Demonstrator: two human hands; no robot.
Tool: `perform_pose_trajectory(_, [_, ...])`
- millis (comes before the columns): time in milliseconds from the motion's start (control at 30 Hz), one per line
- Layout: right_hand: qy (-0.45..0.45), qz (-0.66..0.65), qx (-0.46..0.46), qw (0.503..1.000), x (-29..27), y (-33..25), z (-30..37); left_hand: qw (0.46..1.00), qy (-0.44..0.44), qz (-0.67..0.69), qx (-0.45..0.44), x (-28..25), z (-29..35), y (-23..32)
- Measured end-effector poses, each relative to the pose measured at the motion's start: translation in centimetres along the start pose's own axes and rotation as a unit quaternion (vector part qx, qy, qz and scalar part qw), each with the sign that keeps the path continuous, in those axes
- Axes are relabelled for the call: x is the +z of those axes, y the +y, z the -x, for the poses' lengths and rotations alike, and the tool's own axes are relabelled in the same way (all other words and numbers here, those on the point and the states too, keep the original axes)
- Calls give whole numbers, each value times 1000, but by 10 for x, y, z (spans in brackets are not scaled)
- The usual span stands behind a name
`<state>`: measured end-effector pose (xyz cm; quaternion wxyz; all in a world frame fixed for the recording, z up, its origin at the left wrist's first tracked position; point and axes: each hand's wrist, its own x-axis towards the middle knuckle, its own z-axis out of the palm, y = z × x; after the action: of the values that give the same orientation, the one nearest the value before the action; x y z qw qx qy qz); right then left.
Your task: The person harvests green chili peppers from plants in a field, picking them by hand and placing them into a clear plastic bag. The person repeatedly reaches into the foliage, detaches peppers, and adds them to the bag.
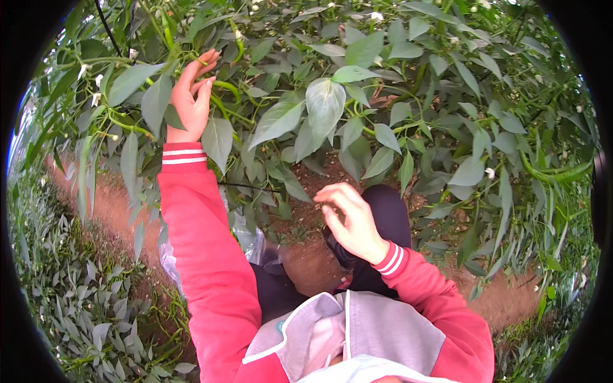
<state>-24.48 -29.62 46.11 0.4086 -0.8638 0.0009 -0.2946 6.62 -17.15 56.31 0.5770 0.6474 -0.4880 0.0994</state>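
Note:
My left hand (pixel 190 99) is raised into the pepper plant at the upper left, fingers curled around a long green pepper (pixel 225 86) among the leaves. My right hand (pixel 353 222) hangs lower in the middle, fingers loosely bent and apart, holding nothing that I can see. Both arms wear red sleeves with white cuff stripes. A clear plastic bag (pixel 249 239) shows beside my left arm, near my dark trousers.
Dense green pepper foliage (pixel 396 96) fills the top and right, with more long green peppers (pixel 555 172) hanging at the right. Bare brown soil (pixel 306 255) runs below as a furrow. Low weeds (pixel 83 300) cover the ground at the left.

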Motion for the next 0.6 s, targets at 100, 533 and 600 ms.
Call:
perform_pose_trajectory(100, [-64, -11, -12, 998, 12, -3, -8, 1000, -12, 3, 17, -7, 3, -11])
perform_pose_trajectory(533, [-12, -73, -25, 997, 30, -1, -40, 998, -29, -21, 57, -4, 5, -6])
perform_pose_trajectory(600, [-12, -87, -22, 996, 38, 4, -48, 998, -36, -36, 43, -1, 10, 5])
